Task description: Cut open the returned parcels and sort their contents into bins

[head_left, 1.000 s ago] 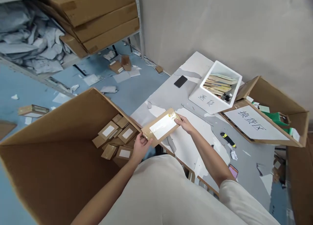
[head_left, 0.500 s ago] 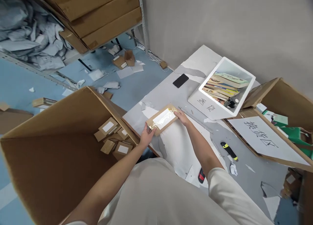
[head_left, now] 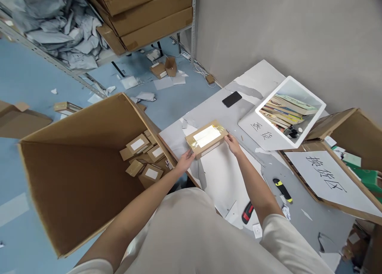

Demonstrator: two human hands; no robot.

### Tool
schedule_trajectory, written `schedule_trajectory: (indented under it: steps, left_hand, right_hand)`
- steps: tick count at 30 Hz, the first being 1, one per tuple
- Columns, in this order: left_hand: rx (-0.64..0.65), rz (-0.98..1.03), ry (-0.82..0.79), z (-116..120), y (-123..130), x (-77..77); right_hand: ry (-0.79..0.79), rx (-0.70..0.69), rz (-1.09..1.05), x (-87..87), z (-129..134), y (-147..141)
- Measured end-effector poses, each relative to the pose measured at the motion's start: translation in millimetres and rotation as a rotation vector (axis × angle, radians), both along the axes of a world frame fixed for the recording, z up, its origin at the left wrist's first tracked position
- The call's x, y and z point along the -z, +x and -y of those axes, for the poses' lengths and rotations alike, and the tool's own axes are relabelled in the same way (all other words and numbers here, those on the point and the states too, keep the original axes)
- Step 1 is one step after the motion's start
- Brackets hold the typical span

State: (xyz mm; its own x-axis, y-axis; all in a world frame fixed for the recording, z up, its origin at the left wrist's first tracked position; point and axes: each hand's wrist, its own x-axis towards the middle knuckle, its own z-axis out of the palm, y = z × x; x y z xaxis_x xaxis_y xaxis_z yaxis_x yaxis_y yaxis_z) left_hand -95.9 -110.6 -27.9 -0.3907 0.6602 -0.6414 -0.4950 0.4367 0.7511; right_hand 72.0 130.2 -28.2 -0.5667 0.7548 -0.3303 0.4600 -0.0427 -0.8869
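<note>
A small brown cardboard box with a white label on top and shiny tape at its ends is held between my two hands above the table. My left hand grips its near left corner, thumb against the side. At the right end, my right hand is closed on the other corner. Parts of the fingers are hidden behind the box; whether its underside touches the table I cannot tell. Just left of my left hand stands a large open carton with several small labelled boxes inside.
On the table lie a black phone, a black-and-yellow cutter and a black-and-red cutter. A white bin of books and a carton with a handwritten sign stand right. Shelving rises behind.
The box has tipped so that its near side now shows, with both hands still on it. The view has shifted, so the surroundings sit further right.
</note>
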Motion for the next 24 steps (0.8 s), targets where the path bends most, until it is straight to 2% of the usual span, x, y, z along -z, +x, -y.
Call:
schedule_trajectory:
  steps: [2,5,7,10,14,19,24]
  left_hand:
    - [0.028,0.034,-0.031,0.7,-0.1,-3.6]
    - [0.026,0.030,-0.008,-3.1,2.0,-11.0]
    - [0.036,0.065,0.044,-6.4,4.5,-15.4]
    - [0.023,0.100,0.182,-11.1,6.9,-16.9]
    - [-0.076,0.050,0.299,-23.2,0.8,-8.9]
    - [-0.104,0.096,0.265,-39.7,-14.2,4.4]
    - [-0.130,0.136,0.257,-39.8,-20.1,12.3]
  right_hand:
    - [-0.008,0.023,0.016,-6.0,5.8,-0.8]
    - [-0.132,0.130,0.052,-16.5,13.1,-8.6]
    - [-0.214,0.156,0.012,-23.3,15.0,-15.7]
    - [-0.241,0.129,-0.083,-30.1,11.9,-25.2]
    - [-0.207,0.129,-0.124,-29.3,0.6,-36.6]
    - [-0.191,0.128,0.021,-19.0,-10.7,-48.4]
    - [-0.150,0.144,0.128,-14.1,-13.0,-52.1]
